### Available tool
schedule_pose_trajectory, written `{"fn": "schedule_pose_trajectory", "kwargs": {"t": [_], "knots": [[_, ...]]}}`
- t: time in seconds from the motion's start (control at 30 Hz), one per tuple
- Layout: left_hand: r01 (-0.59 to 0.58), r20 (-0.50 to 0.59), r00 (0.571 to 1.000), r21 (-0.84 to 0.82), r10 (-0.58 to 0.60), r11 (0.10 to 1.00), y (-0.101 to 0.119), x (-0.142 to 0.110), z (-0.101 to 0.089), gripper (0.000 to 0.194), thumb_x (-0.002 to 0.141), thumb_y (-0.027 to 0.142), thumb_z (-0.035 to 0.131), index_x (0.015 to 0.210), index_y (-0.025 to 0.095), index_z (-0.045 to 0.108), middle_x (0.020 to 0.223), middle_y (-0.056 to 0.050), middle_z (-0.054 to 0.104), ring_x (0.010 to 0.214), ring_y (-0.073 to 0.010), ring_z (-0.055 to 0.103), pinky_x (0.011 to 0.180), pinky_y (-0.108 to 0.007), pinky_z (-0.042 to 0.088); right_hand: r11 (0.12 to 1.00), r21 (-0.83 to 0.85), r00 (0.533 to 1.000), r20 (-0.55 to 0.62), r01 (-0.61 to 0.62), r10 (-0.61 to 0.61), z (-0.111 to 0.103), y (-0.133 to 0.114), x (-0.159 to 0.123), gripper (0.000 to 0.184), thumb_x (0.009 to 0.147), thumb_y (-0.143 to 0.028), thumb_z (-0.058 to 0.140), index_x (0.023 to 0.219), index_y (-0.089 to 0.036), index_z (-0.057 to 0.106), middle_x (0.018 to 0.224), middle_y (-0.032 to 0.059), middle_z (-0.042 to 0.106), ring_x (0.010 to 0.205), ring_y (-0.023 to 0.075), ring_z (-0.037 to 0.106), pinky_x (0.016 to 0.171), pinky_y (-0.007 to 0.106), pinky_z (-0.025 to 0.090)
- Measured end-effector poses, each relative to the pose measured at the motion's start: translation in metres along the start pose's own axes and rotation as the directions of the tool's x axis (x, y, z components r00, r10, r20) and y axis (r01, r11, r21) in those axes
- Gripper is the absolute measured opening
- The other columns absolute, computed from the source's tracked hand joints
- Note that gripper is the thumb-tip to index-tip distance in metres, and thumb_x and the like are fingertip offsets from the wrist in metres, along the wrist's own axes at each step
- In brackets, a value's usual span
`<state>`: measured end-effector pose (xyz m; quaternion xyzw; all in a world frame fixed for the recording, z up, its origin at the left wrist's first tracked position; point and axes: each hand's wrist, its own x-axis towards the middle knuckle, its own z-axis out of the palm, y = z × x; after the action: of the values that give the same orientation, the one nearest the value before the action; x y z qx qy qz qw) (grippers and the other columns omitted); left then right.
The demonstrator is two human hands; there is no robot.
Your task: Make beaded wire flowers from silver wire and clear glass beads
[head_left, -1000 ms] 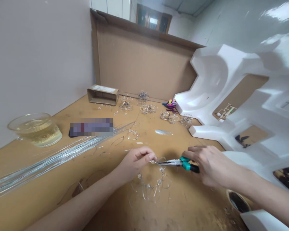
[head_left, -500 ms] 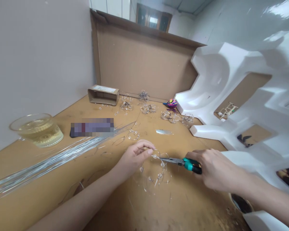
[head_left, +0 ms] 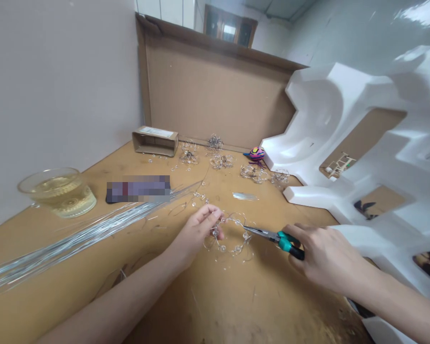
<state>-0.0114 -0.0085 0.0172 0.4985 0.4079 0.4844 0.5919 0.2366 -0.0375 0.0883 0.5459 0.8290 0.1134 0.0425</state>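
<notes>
My left hand [head_left: 198, 231] pinches the edge of a beaded wire ring [head_left: 232, 241] just above the wooden tabletop. The ring is thin, clear-looking wire with small beads and loose loops. My right hand [head_left: 326, 255] is shut around needle-nose pliers [head_left: 272, 235] with teal and black handles. Their slim steel jaws reach the right side of the ring, near a bead. Where the jaws meet the wire is hard to make out.
A long bundle of silver wire [head_left: 82, 239] lies at the left, below a glass of pale liquid [head_left: 59, 193] and a blurred flat object [head_left: 138, 189]. Several wire pieces [head_left: 220, 161] lie farther back, near a cardboard box [head_left: 155, 141]. White moulded foam [head_left: 329, 134] rises at the right.
The wire ring has moved up the view and turned in my left hand. The pliers have shifted right, with their jaws now angled down toward the ring's right side.
</notes>
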Motion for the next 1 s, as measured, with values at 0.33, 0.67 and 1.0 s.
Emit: {"fn": "schedule_pose_trajectory", "kwargs": {"t": [0.33, 0.67, 1.0], "knots": [[-0.030, -0.139, 0.989, 0.085, 0.042, 0.996, 0.004, -0.002, 0.004, 0.024, 0.081, 0.040, 0.046, 0.071, 0.018, 0.050, 0.053, 0.004, 0.050, 0.053, -0.0104, 0.047, 0.054, -0.021, 0.036, 0.999, -0.021, 0.988, -0.148, 0.046, -0.049, -0.004, -0.011, -0.005, 0.016, 0.065, -0.022, 0.050, 0.080, -0.023, 0.053, 0.070, 0.0002, 0.056, 0.063, 0.0176, 0.054, 0.053, 0.027, 0.026], [-0.051, -0.227, 0.970, 0.162, 0.087, 0.986, 0.002, -0.006, 0.006, 0.023, 0.081, 0.039, 0.047, 0.072, 0.018, 0.052, 0.051, 0.005, 0.051, 0.053, -0.0109, 0.050, 0.055, -0.022, 0.039, 0.993, -0.081, 0.979, -0.192, -0.081, 0.064, 0.002, -0.016, -0.010, 0.019, 0.067, -0.026, 0.049, 0.085, -0.025, 0.055, 0.074, 0.0008, 0.060, 0.060, 0.0187, 0.055, 0.051, 0.027, 0.026], [-0.041, -0.178, 0.983, 0.043, 0.048, 0.998, 0.003, -0.007, 0.011, 0.023, 0.083, 0.039, 0.044, 0.072, 0.018, 0.046, 0.051, 0.004, 0.055, 0.051, -0.0127, 0.057, 0.055, -0.024, 0.044, 0.998, 0.045, 0.983, -0.174, -0.044, 0.051, 0.004, -0.046, -0.010, 0.010, 0.069, -0.023, 0.048, 0.077, -0.023, 0.054, 0.068, 0.0007, 0.059, 0.057, 0.0176, 0.056, 0.048, 0.025, 0.025]]}}
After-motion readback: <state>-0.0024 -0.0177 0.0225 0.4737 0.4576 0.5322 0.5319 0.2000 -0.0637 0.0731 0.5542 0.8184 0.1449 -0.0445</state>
